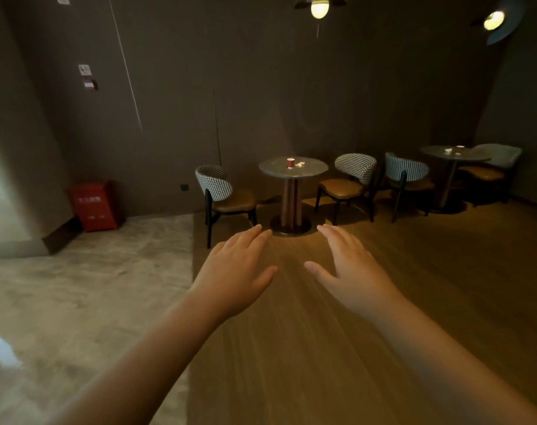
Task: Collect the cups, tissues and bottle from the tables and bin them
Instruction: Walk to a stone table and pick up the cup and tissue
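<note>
Empty hands (294, 271), red cup (290, 163) well beyond

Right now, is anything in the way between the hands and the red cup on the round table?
Nothing visible blocks it. Both the left hand and right hand are empty, with open wooden floor ahead. The red cup stands on the near table, with chairs only at its sides.

Bare floor (291, 332) ahead; chairs (221, 191) flank the near table (293, 171).
</note>
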Demonstrator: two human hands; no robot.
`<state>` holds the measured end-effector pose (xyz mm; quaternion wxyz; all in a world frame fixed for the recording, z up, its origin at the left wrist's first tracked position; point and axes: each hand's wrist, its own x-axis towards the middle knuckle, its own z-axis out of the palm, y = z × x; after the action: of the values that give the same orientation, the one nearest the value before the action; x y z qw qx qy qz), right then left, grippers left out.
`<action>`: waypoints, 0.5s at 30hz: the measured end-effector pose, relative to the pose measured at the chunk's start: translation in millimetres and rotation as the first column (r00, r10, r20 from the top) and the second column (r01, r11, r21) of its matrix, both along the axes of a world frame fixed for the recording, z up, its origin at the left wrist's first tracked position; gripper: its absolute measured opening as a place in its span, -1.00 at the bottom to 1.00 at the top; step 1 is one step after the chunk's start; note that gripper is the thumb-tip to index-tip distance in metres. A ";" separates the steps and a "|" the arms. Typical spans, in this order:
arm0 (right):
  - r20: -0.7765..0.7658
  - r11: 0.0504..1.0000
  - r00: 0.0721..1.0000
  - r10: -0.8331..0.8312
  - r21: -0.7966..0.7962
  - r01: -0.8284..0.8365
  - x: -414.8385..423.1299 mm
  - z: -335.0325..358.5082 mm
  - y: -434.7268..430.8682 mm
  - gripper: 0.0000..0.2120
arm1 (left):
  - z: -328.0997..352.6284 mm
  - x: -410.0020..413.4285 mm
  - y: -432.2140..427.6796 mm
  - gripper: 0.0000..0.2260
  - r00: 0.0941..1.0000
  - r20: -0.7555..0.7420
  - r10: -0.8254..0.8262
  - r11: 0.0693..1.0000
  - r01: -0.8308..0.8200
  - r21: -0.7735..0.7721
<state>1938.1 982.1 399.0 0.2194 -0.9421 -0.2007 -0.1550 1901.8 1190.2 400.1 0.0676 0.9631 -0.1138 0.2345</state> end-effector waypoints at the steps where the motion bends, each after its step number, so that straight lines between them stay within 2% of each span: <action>1: 0.000 1.000 1.000 -0.008 -0.012 0.008 22.2 -1.6 -1.0 -0.31 | -3.4 25.8 -1.2 -0.40 1.000 0.000 -0.013 1.000 0.013 -0.011; 7: -0.001 0.991 0.993 -0.115 -0.063 0.115 173.6 9.7 -25.2 -0.29 | -3.2 202.2 -9.1 -0.43 0.994 -0.014 -0.105 0.993 0.104 -0.054; 15: -0.024 0.975 0.977 -0.210 -0.074 0.208 324.5 14.8 -57.9 -0.29 | 10.9 384.1 -37.9 -0.41 0.981 -0.001 -0.194 0.978 0.194 -0.073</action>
<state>2262.7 924.2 413.8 0.1711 -0.9676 -0.1026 -0.1550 2286.0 1152.3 411.0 0.1256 0.9452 -0.1984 0.2270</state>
